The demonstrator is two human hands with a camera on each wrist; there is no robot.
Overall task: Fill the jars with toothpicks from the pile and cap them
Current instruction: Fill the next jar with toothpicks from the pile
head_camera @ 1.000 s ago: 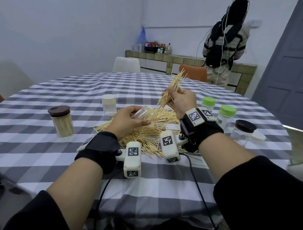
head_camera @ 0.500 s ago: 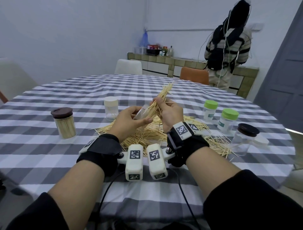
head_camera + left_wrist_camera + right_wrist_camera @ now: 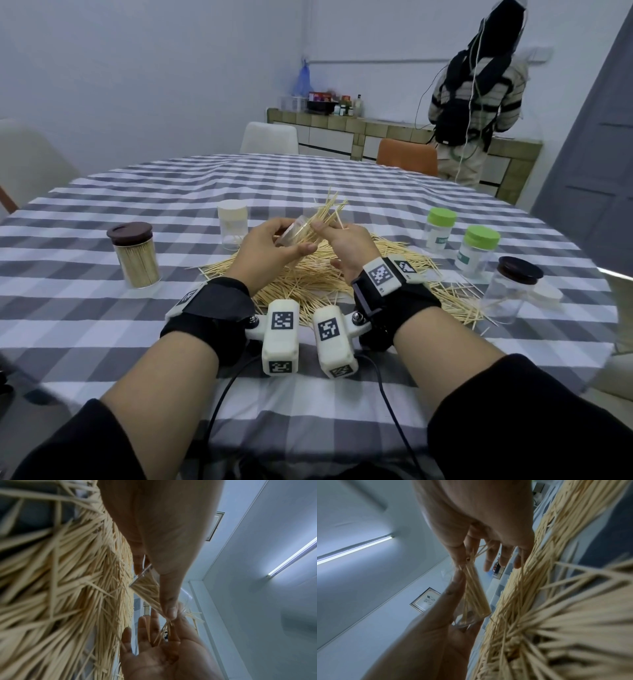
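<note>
My left hand (image 3: 274,251) grips a small clear jar (image 3: 294,233), tilted with its mouth toward the right, above the toothpick pile (image 3: 308,281) on the checked tablecloth. My right hand (image 3: 330,231) pinches a bundle of toothpicks (image 3: 327,214) whose lower ends are inside the jar, while the upper ends fan out. In the left wrist view the jar (image 3: 145,586) holds toothpicks under my thumb, and my right hand (image 3: 163,646) is beyond it. The right wrist view shows the bundle (image 3: 474,588) reaching into the jar (image 3: 467,619), the other fingers straight.
A brown-lidded jar (image 3: 135,257) full of toothpicks stands at the left. A white-capped jar (image 3: 233,224) is behind my left hand. Two green-capped jars (image 3: 440,228) (image 3: 478,251) and a dark-lidded clear jar (image 3: 510,291) stand at the right. A person (image 3: 476,96) stands by the far counter.
My right hand has come down and to the left with the bundle, from above the pile to the jar mouth. The toothpick ends are now inside the jar in my left hand.
</note>
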